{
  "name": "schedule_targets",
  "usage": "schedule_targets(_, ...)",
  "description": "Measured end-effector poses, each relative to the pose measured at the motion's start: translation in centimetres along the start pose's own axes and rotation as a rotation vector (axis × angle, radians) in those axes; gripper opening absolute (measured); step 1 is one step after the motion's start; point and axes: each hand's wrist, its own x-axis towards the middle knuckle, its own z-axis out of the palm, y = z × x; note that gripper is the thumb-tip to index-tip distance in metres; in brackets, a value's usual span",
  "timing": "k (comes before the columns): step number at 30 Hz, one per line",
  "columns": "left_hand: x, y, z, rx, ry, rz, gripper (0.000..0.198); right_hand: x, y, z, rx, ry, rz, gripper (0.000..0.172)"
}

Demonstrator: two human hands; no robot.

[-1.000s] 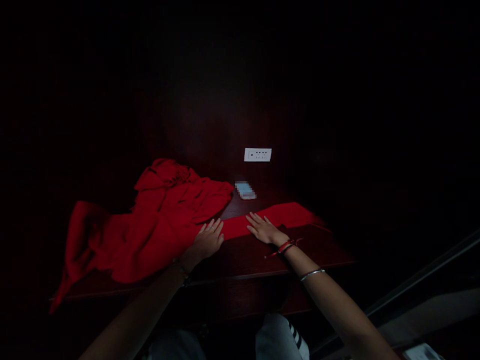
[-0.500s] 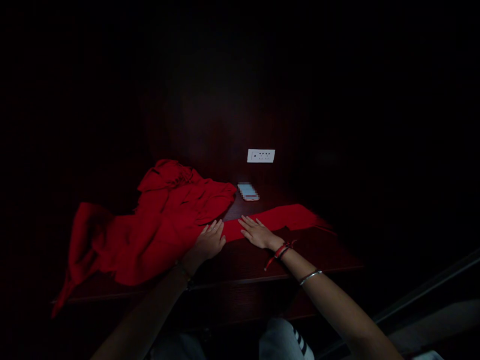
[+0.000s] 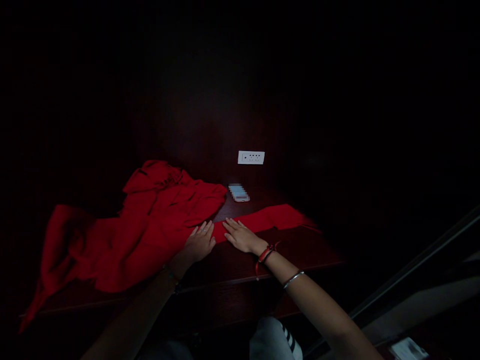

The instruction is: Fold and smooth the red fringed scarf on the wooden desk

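Note:
A red cloth (image 3: 150,220) lies across the dark wooden desk, bunched and rumpled on the left. To the right it narrows into a flat strip (image 3: 268,216). My left hand (image 3: 200,242) rests palm down where the bunched part meets the strip, its fingers stretched out. Just to its right, my right hand (image 3: 243,237) lies flat on the strip with fingers spread. Neither hand grips the fabric; both press on it from above. The far left end of the cloth hangs over the desk's front edge.
A phone (image 3: 239,193) with a lit, blurred screen lies behind the strip. Above it, a white socket panel (image 3: 251,157) is set in the dark back wall. The desk's front edge (image 3: 232,283) runs before my knees. A pale object (image 3: 408,348) shows at lower right.
The whole view has shifted, so the desk and cloth appear farther left. My right hand has slid slightly left along the strip, nearer my left hand. Both hands stay flat on the cloth.

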Motion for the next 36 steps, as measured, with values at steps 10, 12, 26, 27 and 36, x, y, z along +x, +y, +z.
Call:
schedule_targets(10, -0.3, 0.4, 0.0, -0.009, 0.009, -0.005, 0.049, -2.2, 4.5, -0.2, 0.013, -0.039, 0.187, 0.055)
schedule_targets(12, 0.2, 0.3, -0.7, -0.076, -0.063, -0.034, 0.051, -2.9, 5.2, -0.4, 0.018, 0.0, 0.189, 0.053)
schedule_targets(26, 9.1, -2.8, -2.7, -0.495, -0.374, 0.034, 0.034, -2.0, -2.6, -2.1, -0.484, 0.096, -0.283, 0.015)
schedule_targets(27, 9.3, -2.9, -2.6, -0.524, -0.382, 0.032, 0.028, -1.7, -2.7, -2.1, -0.512, 0.089, -0.304, 0.015)
schedule_targets(36, 10.1, -2.9, -4.5, -0.813, -0.418, 0.083, 0.026, -1.7, -2.2, -1.4, -0.558, 0.174, -0.287, 0.016)
